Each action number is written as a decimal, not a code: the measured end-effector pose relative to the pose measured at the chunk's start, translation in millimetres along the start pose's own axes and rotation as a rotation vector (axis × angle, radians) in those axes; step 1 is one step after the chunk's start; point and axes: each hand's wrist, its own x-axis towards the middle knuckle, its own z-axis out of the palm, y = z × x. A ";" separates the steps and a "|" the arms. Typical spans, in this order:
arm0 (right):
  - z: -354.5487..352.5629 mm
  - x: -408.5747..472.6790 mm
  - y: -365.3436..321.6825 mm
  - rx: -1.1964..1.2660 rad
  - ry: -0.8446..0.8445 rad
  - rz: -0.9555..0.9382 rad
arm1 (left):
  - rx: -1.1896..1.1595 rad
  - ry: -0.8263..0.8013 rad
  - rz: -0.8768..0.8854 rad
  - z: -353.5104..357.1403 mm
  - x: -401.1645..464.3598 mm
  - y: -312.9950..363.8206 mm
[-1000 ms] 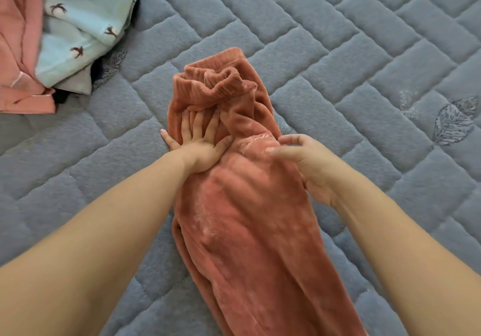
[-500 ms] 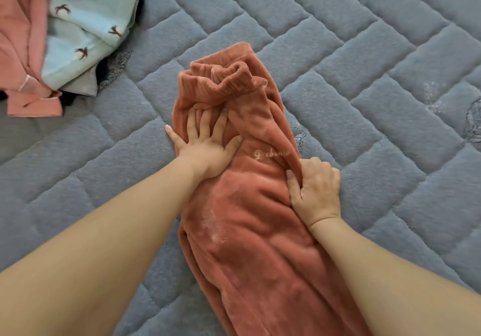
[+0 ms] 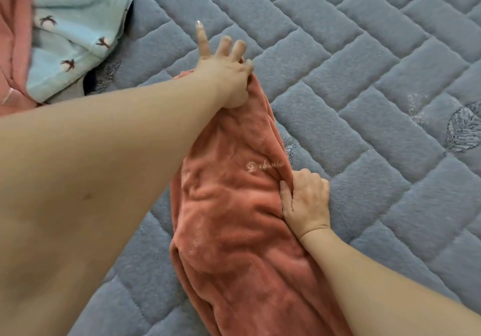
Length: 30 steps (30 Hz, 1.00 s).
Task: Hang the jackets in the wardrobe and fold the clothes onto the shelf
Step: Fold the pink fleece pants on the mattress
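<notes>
One rust-coloured fleece garment (image 3: 244,218) lies lengthwise on the grey quilted bed cover (image 3: 364,80), and both hands are on it. The left hand (image 3: 223,75) grips its far end, thumb and lower fingers bunched in the cloth while the forefinger points free. The right hand (image 3: 304,200) curls over the right edge, just below some embroidered lettering (too small to read). This looks like folding in progress; next, probably, the far end comes toward the person. A pale blue bird-print cloth (image 3: 75,30) lies well apart.
</notes>
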 end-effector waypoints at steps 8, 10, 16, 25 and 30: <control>2.9 0.8 2.3 -0.007 0.012 -0.009 | -0.002 0.096 -0.051 22.3 -9.7 9.8; 3.6 0.4 3.3 -0.012 0.020 -0.005 | -0.173 0.102 -0.215 22.2 -17.5 13.9; 5.0 2.2 3.0 -0.025 0.015 -0.016 | -0.525 0.083 -0.161 42.7 -166.8 97.8; 7.7 3.0 3.7 -0.011 0.032 -0.036 | -0.402 -0.466 -0.237 103.8 -210.1 147.5; 5.4 1.6 2.9 0.017 0.030 -0.018 | -0.422 -0.376 -0.284 114.7 -213.6 149.4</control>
